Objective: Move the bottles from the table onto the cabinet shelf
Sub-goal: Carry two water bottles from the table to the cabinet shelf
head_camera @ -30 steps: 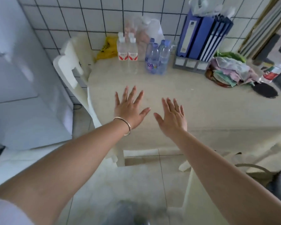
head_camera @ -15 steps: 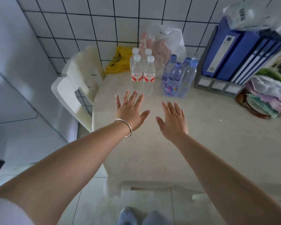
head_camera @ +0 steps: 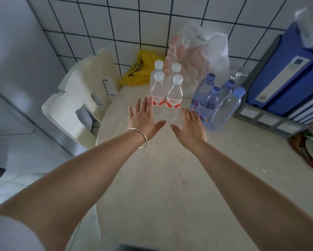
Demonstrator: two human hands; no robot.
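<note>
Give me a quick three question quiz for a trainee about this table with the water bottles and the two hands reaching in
1. True or false: the left hand already grips a bottle.
2. How many white-capped bottles with red labels stand together? A) two B) four C) six
3. Fill in: the blue-capped bottles stand to the ____ of the white-capped ones, from the person's side.

Key:
1. False. Both it and the right hand are spread, holding nothing.
2. B
3. right
</note>
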